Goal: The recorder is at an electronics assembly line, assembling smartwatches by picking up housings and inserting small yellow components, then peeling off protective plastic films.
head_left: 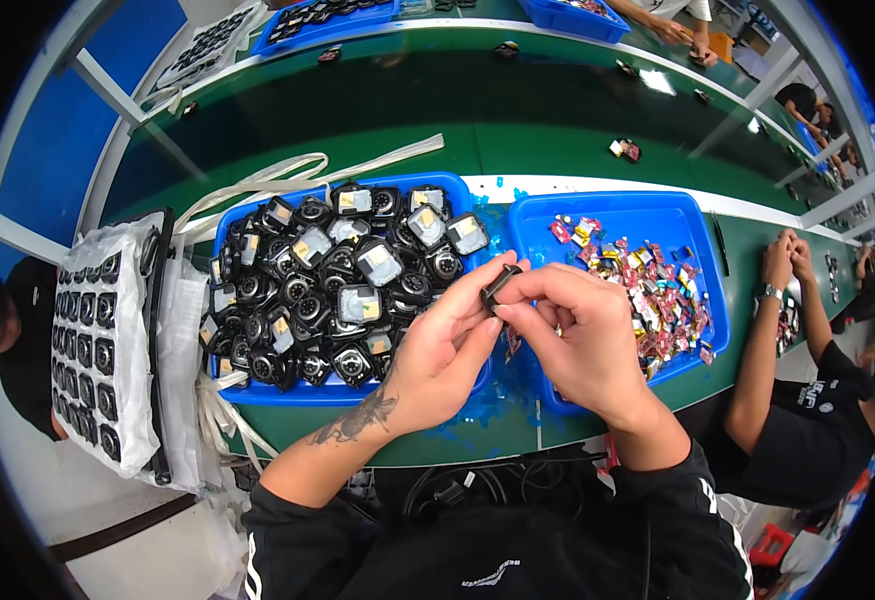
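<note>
Both my hands meet above the gap between two blue bins. Fingers of my left hand (pixel 444 350) are closed on a small black watch case (pixel 498 287), which shows almost edge-on. My right hand (pixel 582 335) pinches the same case from the right, thumb and forefinger at its near end. What lies between the fingertips is partly hidden. Under and left of my left hand stands a blue bin (pixel 287 398) heaped with black watch cases (pixel 310 310), some showing pale inner faces. Beside my right hand, another blue bin (pixel 617 207) holds many small red, yellow and silver parts (pixel 657 290).
Trays of watch cases in white wrapping (pixel 92 350) stand at the left. Pale straps (pixel 307 170) lie behind the left bin. Beyond runs a green conveyor belt (pixel 407 110) with scattered small pieces. A co-worker's arms (pixel 772 290) reach in at the right.
</note>
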`<state>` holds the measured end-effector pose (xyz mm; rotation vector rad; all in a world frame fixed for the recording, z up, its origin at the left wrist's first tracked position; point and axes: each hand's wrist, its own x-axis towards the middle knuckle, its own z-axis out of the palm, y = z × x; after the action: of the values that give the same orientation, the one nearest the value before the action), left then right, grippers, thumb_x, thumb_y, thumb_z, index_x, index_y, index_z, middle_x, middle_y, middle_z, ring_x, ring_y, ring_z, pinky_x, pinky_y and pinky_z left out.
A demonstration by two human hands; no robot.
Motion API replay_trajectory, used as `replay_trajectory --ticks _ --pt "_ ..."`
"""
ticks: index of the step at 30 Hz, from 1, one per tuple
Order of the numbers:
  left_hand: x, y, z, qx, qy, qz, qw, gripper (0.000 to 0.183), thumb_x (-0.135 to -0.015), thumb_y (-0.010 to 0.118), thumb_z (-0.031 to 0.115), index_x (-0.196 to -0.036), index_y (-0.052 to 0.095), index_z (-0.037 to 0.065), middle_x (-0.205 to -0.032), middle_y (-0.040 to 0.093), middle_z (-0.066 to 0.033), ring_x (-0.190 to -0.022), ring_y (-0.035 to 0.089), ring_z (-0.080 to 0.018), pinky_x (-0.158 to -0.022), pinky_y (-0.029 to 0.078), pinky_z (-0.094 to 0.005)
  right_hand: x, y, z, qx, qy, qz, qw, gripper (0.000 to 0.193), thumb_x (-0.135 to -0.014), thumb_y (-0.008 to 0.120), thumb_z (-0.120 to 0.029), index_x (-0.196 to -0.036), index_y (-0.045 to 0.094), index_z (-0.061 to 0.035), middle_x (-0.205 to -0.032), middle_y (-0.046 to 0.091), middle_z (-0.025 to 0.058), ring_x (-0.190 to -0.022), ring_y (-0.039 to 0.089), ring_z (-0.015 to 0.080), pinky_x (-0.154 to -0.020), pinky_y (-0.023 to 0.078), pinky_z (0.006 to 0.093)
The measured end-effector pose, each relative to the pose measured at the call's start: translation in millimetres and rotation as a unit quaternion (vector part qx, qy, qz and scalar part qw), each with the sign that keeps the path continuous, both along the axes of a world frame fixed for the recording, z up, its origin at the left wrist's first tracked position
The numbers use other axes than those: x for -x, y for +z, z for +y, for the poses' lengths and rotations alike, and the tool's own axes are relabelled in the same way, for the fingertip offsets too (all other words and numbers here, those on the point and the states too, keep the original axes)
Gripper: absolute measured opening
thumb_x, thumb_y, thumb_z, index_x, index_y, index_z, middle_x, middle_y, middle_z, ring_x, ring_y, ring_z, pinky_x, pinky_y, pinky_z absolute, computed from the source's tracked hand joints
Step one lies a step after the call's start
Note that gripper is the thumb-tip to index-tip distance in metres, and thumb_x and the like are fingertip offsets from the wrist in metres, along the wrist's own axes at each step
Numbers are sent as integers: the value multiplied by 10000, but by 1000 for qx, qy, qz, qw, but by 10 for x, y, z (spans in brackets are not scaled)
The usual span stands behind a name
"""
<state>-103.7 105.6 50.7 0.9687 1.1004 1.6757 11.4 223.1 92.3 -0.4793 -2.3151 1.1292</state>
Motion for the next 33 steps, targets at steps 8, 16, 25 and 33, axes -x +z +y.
replay_trajectory --ticks 8,16,25,33 --pt "24 -47 8 5 -12 -24 1000 554 -949 389 -100 -1483 255 -44 -1465 399 -171 -1332 436 -204 -1107 341 -325 30 -64 5 13 -3 25 1000 99 -799 693 16 -889 663 -11 -751 639 70 -488 483 130 -477 406 283" --pt "27 -28 -16 12 -24 2 1000 537 -967 388 -76 -1484 246 -42 -1469 393 -167 -1353 414 -214 -1107 345 -333 28 29 4 -25 -12 -8 1000 114 -773 731 -13 -797 620 -27 -706 625 59 -476 487 123 -454 389 276" --pt "47 5 -34 40 -31 38 998 508 -971 422 -41 -1457 273 -44 -1330 508 -166 -1131 541 -140 -967 431 -275 -1 -10 87 -47 -10 -8 999 241 -769 764 -31 -766 524 -48 -617 435 1 -550 480 81 -483 390 240" --pt "59 19 36 -93 61 -70 991 564 -953 423 -67 -1479 232 10 -1417 437 -239 -1326 444 -247 -1107 337 -380 -195 -108 -57 311 35 16 950 218 -836 704 36 -968 541 -23 -927 618 51 -901 637 93 -689 558 223"
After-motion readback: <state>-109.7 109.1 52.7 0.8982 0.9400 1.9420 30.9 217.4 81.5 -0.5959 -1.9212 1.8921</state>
